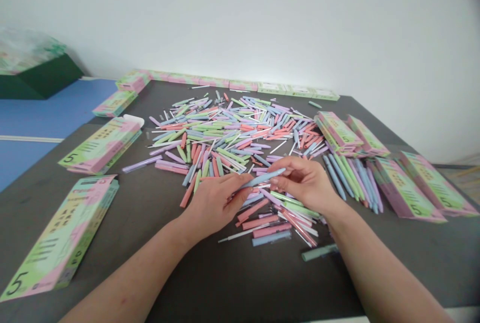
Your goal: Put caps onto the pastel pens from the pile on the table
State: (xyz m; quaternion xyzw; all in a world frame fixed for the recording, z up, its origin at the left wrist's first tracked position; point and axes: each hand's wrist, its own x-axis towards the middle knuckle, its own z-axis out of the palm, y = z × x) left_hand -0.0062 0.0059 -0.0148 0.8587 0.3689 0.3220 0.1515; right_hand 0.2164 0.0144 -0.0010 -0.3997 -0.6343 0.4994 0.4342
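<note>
- Blue pen [262, 178], centre of the frame — my left hand [219, 197] and right hand [305, 181] pinch it by the fingertips.
- Pastel pen parts [206, 126] lie strewn across mid-frame.
- Printed boxes [98, 147] flank left and right.

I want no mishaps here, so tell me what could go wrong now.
The blue pen, held in the left hand and right hand, could slip and get lost in the mixed-color pile. The right forearm, which hides one end of a green tube in this view, might brush it. The row of pens beside the boxes at right could perhaps roll if bumped.
</note>
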